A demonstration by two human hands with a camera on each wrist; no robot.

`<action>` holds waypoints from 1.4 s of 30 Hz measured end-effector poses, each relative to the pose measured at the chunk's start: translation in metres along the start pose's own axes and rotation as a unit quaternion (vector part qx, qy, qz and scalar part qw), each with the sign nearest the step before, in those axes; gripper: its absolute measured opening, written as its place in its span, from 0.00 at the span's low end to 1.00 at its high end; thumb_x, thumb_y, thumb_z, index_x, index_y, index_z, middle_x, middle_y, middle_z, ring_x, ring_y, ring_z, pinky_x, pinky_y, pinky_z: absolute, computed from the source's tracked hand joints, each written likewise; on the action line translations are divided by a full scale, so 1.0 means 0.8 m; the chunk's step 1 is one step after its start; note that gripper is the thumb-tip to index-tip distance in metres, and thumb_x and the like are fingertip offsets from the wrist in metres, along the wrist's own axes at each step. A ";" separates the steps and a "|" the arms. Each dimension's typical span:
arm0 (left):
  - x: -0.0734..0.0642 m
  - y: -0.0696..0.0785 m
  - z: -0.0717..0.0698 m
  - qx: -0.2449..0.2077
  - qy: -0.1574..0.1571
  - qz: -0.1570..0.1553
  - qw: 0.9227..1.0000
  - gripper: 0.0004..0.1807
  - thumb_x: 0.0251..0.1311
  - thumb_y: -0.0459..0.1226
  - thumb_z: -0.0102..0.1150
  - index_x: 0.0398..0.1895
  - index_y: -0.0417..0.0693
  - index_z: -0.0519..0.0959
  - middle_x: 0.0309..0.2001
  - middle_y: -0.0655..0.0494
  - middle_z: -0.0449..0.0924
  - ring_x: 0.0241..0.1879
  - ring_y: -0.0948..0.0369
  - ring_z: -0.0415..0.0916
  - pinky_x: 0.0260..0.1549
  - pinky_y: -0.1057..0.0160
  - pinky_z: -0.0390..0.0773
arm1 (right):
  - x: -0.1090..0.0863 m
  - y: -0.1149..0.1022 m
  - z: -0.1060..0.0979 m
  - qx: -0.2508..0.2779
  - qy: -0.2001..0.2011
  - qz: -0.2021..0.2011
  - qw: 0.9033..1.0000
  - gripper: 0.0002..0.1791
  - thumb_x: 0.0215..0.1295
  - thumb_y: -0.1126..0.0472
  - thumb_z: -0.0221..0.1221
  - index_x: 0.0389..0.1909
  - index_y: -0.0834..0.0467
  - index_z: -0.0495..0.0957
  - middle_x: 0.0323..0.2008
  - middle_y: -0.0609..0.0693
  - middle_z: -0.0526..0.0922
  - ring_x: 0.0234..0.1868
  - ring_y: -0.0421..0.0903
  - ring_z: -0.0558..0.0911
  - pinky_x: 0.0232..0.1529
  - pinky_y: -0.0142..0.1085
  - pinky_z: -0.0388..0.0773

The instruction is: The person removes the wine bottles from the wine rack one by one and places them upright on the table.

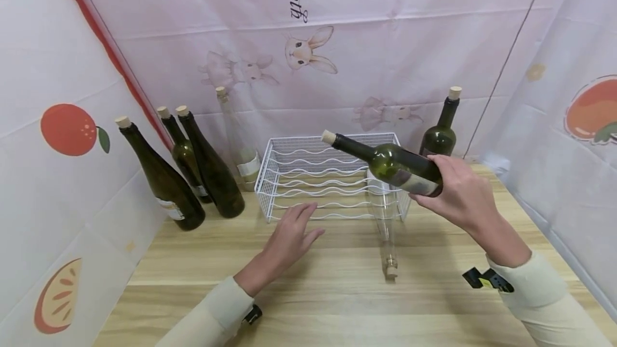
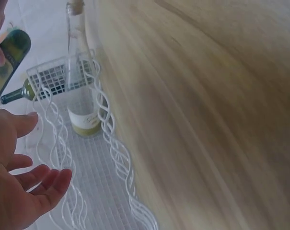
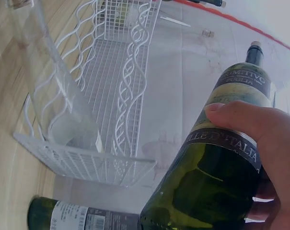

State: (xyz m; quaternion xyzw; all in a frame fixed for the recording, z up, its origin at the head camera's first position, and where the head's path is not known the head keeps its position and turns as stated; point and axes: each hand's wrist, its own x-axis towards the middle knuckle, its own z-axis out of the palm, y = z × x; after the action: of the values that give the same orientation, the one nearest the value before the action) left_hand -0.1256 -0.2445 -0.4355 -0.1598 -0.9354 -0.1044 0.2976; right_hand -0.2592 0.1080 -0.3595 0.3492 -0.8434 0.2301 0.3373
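Note:
My right hand (image 1: pixel 463 191) grips a corked dark green wine bottle (image 1: pixel 385 167) around its lower half. The bottle is tilted nearly level, its neck pointing left above the right part of a white wire wine rack (image 1: pixel 263 175). In the right wrist view the thumb lies across the label (image 3: pixel 226 134). A clear corked bottle (image 1: pixel 384 218) lies in the rack's right end, neck out towards the front. My left hand (image 1: pixel 289 232) hovers by the rack's front edge, fingers extended and loosely spread, holding nothing, as the left wrist view also shows.
Three dark corked bottles (image 1: pixel 219 189) stand left of the rack, beside a clear bottle (image 1: pixel 248 162) at its back left corner. Another green bottle (image 1: pixel 441 135) stands behind my right hand. Printed curtains (image 1: pixel 337 90) enclose the wooden table (image 1: pixel 337 304) at the back and sides.

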 end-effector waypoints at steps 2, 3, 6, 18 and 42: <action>0.003 0.002 0.006 -0.016 -0.013 -0.013 1.000 0.33 0.59 0.44 0.76 0.64 0.36 0.78 0.57 0.42 0.84 0.58 0.47 0.82 0.60 0.52 0.83 | -0.001 0.005 -0.002 0.008 -0.002 0.012 1.000 0.45 0.35 0.49 0.79 0.57 0.66 0.78 0.50 0.66 0.86 0.46 0.64 0.85 0.28 0.59 0.82; 0.005 0.003 0.008 -0.023 -0.018 -0.018 0.999 0.33 0.59 0.44 0.76 0.64 0.36 0.78 0.58 0.41 0.83 0.59 0.47 0.82 0.61 0.51 0.83 | -0.002 0.007 -0.003 0.012 -0.003 0.017 1.000 0.44 0.35 0.50 0.79 0.57 0.66 0.78 0.50 0.67 0.86 0.46 0.64 0.84 0.30 0.59 0.82; 0.010 0.010 0.015 -0.042 -0.030 -0.036 0.998 0.35 0.59 0.44 0.76 0.65 0.36 0.77 0.58 0.40 0.83 0.59 0.45 0.81 0.62 0.49 0.82 | -0.005 0.015 -0.003 0.017 0.000 0.026 1.000 0.44 0.34 0.51 0.79 0.56 0.67 0.78 0.49 0.67 0.86 0.46 0.65 0.85 0.35 0.59 0.82; 0.039 0.040 0.039 -0.148 -0.138 -0.168 0.965 0.38 0.64 0.50 0.70 0.73 0.42 0.71 0.65 0.44 0.79 0.56 0.50 0.83 0.56 0.52 0.84 | -0.023 0.046 -0.003 0.040 0.005 0.104 0.994 0.45 0.32 0.53 0.80 0.56 0.67 0.78 0.47 0.66 0.85 0.45 0.63 0.82 0.34 0.57 0.77; 0.058 0.056 0.081 -0.371 -0.164 -0.323 0.855 0.46 0.62 0.52 0.71 0.78 0.43 0.63 0.73 0.42 0.70 0.50 0.54 0.85 0.39 0.63 0.88 | -0.053 0.108 0.018 0.111 -0.020 0.265 0.957 0.47 0.44 0.55 0.80 0.62 0.71 0.71 0.50 0.71 0.80 0.47 0.66 0.80 0.38 0.37 0.69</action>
State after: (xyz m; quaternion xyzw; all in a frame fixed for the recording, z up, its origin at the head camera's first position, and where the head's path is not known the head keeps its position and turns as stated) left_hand -0.1789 -0.1731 -0.4555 0.0382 -0.8616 -0.5061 0.0084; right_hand -0.3073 0.1731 -0.4132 0.1525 -0.8812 0.3969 0.2065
